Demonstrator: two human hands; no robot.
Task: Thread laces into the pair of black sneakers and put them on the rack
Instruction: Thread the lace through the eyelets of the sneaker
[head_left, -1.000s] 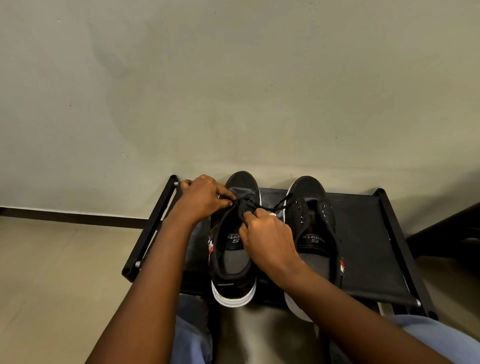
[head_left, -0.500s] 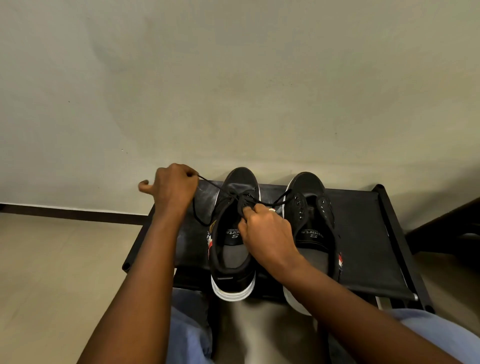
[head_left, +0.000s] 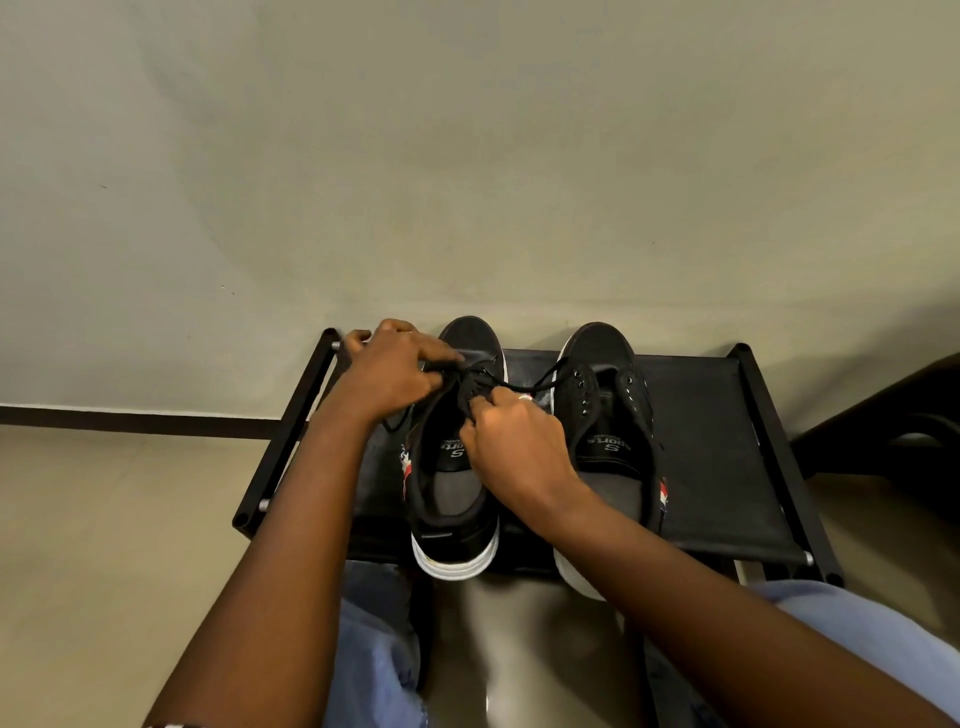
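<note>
Plain wall, dark skirting, beige floor.

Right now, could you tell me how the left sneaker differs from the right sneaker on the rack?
The left sneaker has a black lace in its eyelets near the toe; the right sneaker shows only bare eyelets. Both hands work at the left sneaker: the left hand and right hand each pinch the lace there, while neither grips the right sneaker. Both are black with white soles, toes toward the wall, side by side on the rack.

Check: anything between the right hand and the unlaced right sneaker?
Nothing visible. The right hand pinches the lace at the left sneaker; the right sneaker sits directly beside it on the rack, eyelets exposed.
</note>
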